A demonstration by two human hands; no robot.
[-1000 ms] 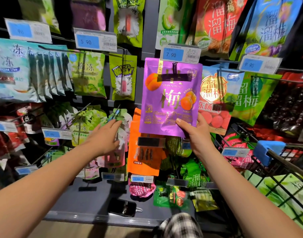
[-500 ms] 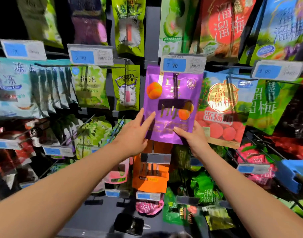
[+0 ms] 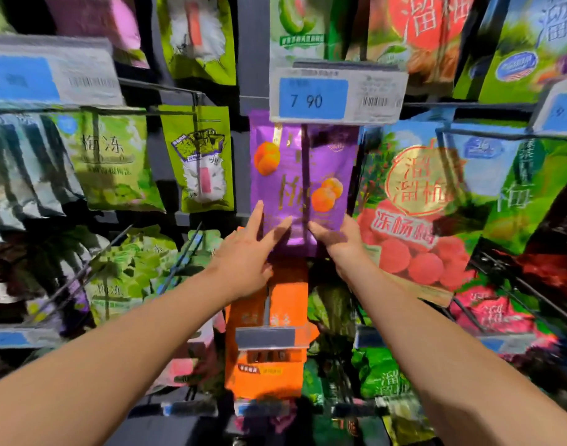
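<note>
I think my right hand (image 3: 338, 244) pinches the bottom of the purple bag (image 3: 327, 156); it's blurry. My left hand (image 3: 243, 262) is flat, its fingers touching the bag's lower left corner.

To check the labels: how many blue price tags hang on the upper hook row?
3: the far-left tag, the 7.90 tag above the purple pouch, and the right-edge tag, cut off. Lower rows may hide more.
</note>
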